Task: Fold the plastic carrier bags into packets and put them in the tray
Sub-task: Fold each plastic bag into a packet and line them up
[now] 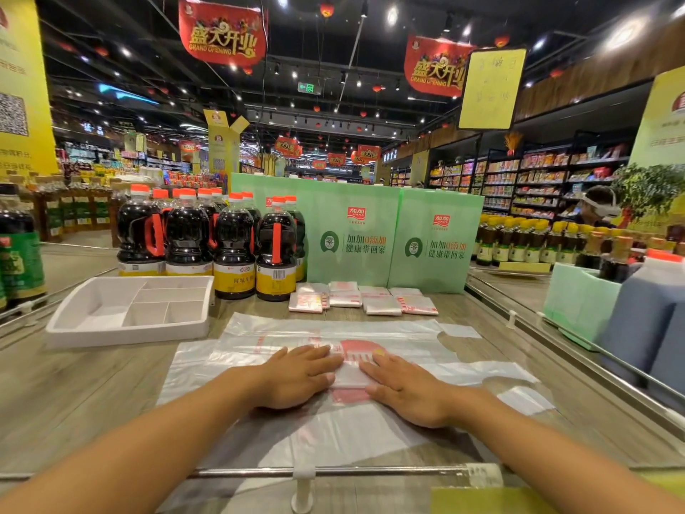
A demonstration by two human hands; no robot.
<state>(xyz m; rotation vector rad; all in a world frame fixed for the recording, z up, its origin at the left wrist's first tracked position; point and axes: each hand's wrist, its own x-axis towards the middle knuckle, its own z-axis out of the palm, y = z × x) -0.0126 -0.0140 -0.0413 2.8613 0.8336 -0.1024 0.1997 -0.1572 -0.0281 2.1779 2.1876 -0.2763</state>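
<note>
Clear, red-printed bags (407, 337) lie flat and overlapping at the counter's (92, 387) near middle. Folded packets (381, 305) sit clustered toward its far edge. A white compartmented tray (126, 333) lies far left.

Flat plastic bags (370, 330) lie at the centre of the wooden counter (74, 402). A white tray (126, 333) sits at ten o'clock and dark bottles (233, 246) at eleven. Folded packets (361, 300) and green boxes (356, 239) are at twelve.
</note>
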